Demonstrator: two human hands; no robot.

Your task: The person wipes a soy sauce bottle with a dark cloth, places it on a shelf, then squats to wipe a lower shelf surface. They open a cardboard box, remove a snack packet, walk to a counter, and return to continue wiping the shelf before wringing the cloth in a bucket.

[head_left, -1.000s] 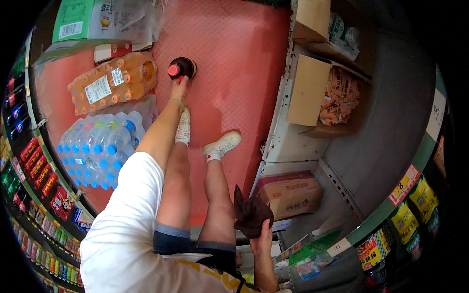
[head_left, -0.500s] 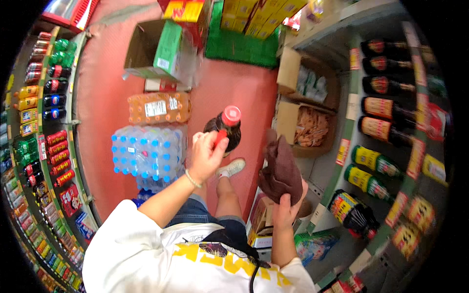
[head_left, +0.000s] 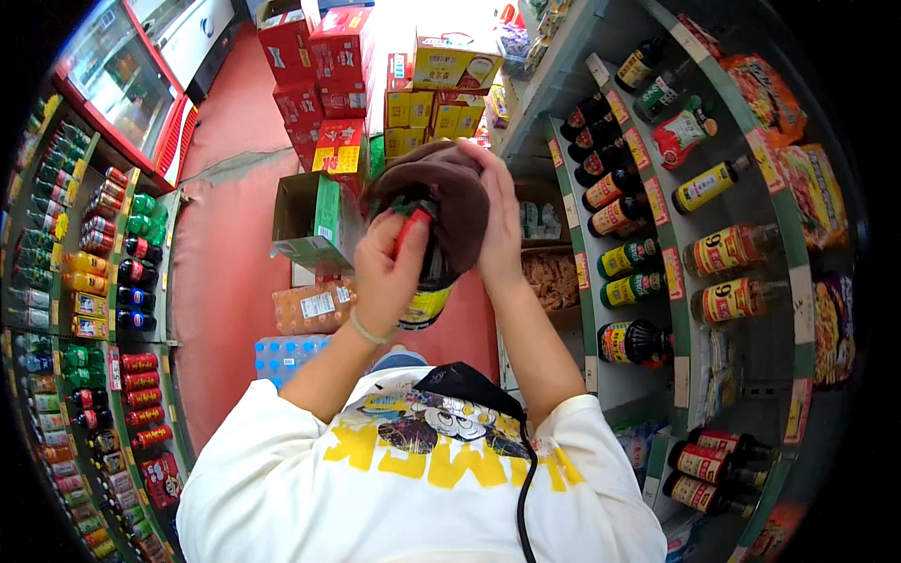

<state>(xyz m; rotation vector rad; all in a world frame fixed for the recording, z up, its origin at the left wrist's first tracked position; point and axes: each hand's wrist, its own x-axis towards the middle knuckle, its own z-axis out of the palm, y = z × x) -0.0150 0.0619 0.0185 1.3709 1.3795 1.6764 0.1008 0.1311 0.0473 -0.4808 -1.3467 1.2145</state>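
A dark, rounded plastic bottle with a yellow label band (head_left: 427, 305) hung upright or nearly so in front of the person's chest, well above the floor. Its upper part was partly hidden behind a soft, matte, dark brown cloth (head_left: 427, 174), which bulged into thick folds and draped over the bottle's top and far side. A bright red plastic part (head_left: 413, 230) showed at the neck, beneath the cloth's edge.

The left hand (head_left: 389, 263) was curled closed around that red part, bearing the bottle; a thin, pale band (head_left: 368, 330) circled the wrist. The right hand (head_left: 502, 211) was partly closed, its palm and fingers pressed along the cloth's right side; its fingertips could not be made out clearly.

Below lay a dull red floor (head_left: 225, 272), crossed by a grey, uneven seam. On it, left of the bottle, sat a film-wrapped pack of orange bottles (head_left: 314, 308), a pack of clear bottles with blue caps (head_left: 284, 355), and an open brown cardboard box with a green side (head_left: 305, 220). Farther off stood stacked glossy red cartons (head_left: 340, 56) and yellow cartons (head_left: 455, 68). Green-edged shelving of drinks (head_left: 103, 281) curved along the left, and pale metal shelves of dark bottles (head_left: 591, 319) lined the right.
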